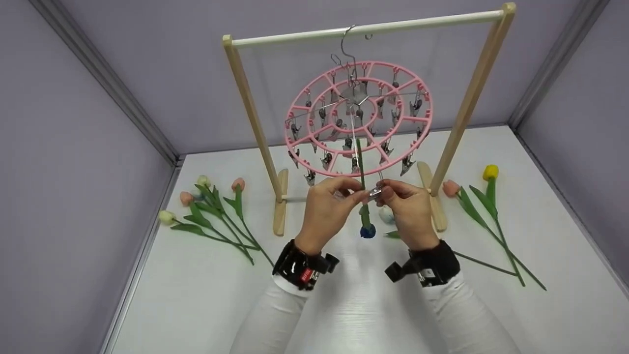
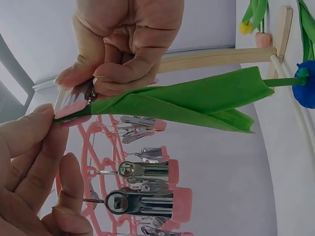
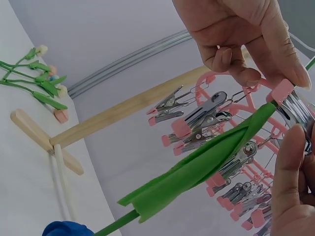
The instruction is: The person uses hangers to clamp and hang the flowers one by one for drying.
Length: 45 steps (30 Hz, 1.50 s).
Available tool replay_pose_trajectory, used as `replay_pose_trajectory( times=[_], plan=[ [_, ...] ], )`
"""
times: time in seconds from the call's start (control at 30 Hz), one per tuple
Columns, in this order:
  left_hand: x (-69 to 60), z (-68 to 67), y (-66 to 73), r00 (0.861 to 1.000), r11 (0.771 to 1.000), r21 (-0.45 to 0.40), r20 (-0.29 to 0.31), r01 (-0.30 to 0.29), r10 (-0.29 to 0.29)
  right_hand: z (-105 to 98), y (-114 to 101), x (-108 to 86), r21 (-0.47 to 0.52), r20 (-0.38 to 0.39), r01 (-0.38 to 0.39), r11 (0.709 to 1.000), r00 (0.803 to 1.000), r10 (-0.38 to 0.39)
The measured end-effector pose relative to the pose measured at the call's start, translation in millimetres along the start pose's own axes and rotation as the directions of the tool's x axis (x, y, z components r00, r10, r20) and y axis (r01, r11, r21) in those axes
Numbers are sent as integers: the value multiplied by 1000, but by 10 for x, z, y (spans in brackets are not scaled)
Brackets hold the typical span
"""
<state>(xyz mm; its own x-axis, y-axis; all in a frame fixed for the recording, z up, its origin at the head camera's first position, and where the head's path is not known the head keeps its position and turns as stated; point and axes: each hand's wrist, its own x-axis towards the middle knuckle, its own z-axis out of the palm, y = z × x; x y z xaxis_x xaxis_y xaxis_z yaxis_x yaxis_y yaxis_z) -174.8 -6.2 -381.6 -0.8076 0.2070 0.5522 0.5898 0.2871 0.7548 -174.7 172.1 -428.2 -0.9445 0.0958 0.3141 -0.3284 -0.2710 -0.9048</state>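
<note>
A blue flower [image 1: 367, 231] hangs head down, its green stem running up between the two hands. The left hand [image 1: 327, 211] pinches the stem near its end, beside a clip's pink tip, as the left wrist view shows. The right hand [image 1: 412, 214] pinches that metal clip [image 1: 374, 192] between thumb and fingers. In the right wrist view the clip's pink pads [image 3: 281, 91] lie at the stem just above the folded green leaves [image 3: 192, 167]. Whether the pads are fully closed on the stem, I cannot tell.
A pink round rack [image 1: 414, 119] with several clips hangs from the white bar [image 1: 295, 35] of a wooden stand [image 1: 474, 93]. Several tulips lie at the left, and a pink tulip [image 1: 451, 188] and yellow tulip [image 1: 490, 172] at the right. A pale blue flower [image 1: 386, 214] lies behind the right hand.
</note>
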Motion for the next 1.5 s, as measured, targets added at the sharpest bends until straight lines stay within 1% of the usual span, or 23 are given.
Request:
replay_pose_trajectory(
  times=[0.13, 0.23, 0.47, 0.57, 0.63, 0.8, 1.0, 1.17, 1.37, 1.5],
  plan=[
    [3, -6, -3, 1000, 1000, 5, -4, 5, -5, -24, -3, 11, -58, 28, -25, 998, 999, 27],
    [1, -5, -17, 1000, 1000, 3, -6, 17, -17, -49, -4, 22, -88, 63, -54, 995, 996, 59],
    [-13, 28, -44, 999, 999, -4, 15, 33, -33, -93, 27, 18, -63, 110, -131, 989, 984, 138],
    [-27, 45, -60, 999, 999, 9, 19, 38, -38, -102, 62, 2, -84, 118, -140, 987, 982, 149],
    [-35, 56, -71, 999, 999, 17, 19, 39, -39, -102, 81, -8, -96, 119, -132, 987, 983, 143],
    [-28, 70, -91, 999, 998, 24, 14, 52, -52, -110, 80, -38, -62, 67, -121, 991, 990, 125],
    [-13, 83, -138, 998, 998, 16, 0, 65, -65, -168, 74, -92, -89, -21, -119, 989, 993, 118],
    [-29, 99, -187, 998, 998, 13, -7, 62, -62, -275, 114, -160, -93, -61, -157, 983, 987, 151],
    [-50, 131, -251, 995, 995, 8, -5, 97, -97, -407, 193, -274, -92, -110, -204, 975, 975, 194],
    [-64, 149, -299, 994, 994, -2, -12, 109, -109, -459, 261, -375, -109, -114, -234, 966, 968, 222]
  ],
)
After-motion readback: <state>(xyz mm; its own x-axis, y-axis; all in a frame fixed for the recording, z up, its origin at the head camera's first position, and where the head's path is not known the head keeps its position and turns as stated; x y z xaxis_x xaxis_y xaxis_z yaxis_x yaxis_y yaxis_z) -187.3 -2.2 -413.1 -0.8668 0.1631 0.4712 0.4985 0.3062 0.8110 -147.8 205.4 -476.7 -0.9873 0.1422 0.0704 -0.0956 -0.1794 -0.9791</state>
